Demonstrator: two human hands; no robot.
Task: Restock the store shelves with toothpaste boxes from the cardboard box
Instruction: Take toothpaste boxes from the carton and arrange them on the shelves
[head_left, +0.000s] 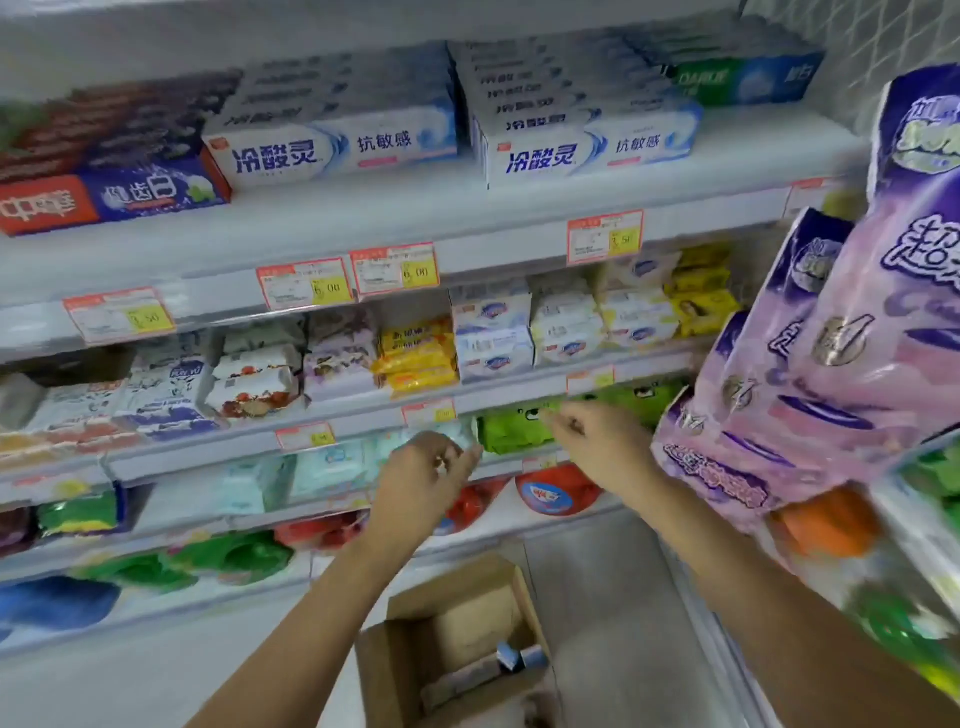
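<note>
Head view: two empty hands, left hand (427, 470), right hand (589, 432), above one cardboard box (376, 675).

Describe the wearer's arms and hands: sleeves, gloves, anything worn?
The left forearm and right forearm are bare right to the frame edge, with no sleeves in view. The left hand and right hand are ungloved, and neither wrist shows a watch or band. A small pale spot on the left hand could be a ring, but the blur leaves that uncertain. No markings are visible.
</note>
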